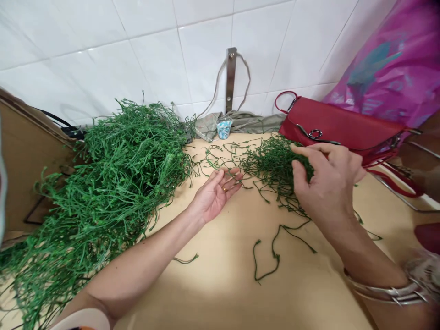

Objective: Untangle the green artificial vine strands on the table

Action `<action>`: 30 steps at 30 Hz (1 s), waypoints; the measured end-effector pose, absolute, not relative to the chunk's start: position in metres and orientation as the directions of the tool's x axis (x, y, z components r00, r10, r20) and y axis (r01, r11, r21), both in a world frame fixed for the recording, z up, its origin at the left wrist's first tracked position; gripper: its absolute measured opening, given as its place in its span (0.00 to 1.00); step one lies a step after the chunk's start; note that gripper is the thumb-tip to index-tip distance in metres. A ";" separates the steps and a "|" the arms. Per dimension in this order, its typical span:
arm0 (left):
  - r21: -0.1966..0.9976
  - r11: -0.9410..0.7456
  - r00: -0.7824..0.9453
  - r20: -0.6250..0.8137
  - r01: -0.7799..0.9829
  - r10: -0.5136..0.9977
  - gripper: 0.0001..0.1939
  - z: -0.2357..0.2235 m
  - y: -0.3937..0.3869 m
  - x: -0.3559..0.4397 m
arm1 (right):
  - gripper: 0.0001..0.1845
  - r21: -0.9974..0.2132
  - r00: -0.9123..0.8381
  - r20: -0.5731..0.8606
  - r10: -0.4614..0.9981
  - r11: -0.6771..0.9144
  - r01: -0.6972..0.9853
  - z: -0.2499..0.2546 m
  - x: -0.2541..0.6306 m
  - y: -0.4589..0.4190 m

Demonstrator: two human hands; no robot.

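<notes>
Head view: your left hand [216, 195] lies open, palm up, over the desk [220, 284]. Your right hand [328, 183] is curled, gripping a tangled clump of green cords [271, 167]. Pull hard and the thin cords could knot up, or snag on the red handbag [343, 123] just beyond.

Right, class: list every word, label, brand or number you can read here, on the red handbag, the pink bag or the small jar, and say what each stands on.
None can be read: the red handbag shows only metal fittings, the pink plastic bag a blurred teal pattern, and the small jar no legible label.
</notes>
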State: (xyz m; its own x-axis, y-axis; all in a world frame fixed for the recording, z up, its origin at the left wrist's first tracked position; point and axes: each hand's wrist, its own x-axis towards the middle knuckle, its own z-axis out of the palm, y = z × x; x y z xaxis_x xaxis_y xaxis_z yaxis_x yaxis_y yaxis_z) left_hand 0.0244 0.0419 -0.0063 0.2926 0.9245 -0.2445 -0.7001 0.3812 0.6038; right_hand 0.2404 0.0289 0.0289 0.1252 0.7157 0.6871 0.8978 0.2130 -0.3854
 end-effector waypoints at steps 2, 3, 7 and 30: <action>0.640 0.348 0.270 -0.221 -0.685 0.937 0.06 -0.006 0.041 0.026 | 0.12 -0.363 0.059 0.695 0.717 0.279 0.889 0.023 0.233 0.026; 0.659 0.338 0.263 -0.214 -0.672 0.941 0.07 -0.005 0.040 0.027 | 0.12 -0.370 -0.005 0.682 0.732 0.351 0.860 0.019 0.226 0.025; 0.729 0.301 0.254 -0.178 -0.615 0.951 0.11 -0.003 0.037 0.030 | 0.12 -0.462 -0.198 0.575 0.794 0.515 0.722 0.003 0.200 0.021; 0.960 0.077 0.111 -0.049 -0.270 0.993 0.09 -0.004 0.036 0.030 | 0.12 -0.921 -0.145 0.167 0.975 0.207 0.330 0.010 0.197 0.021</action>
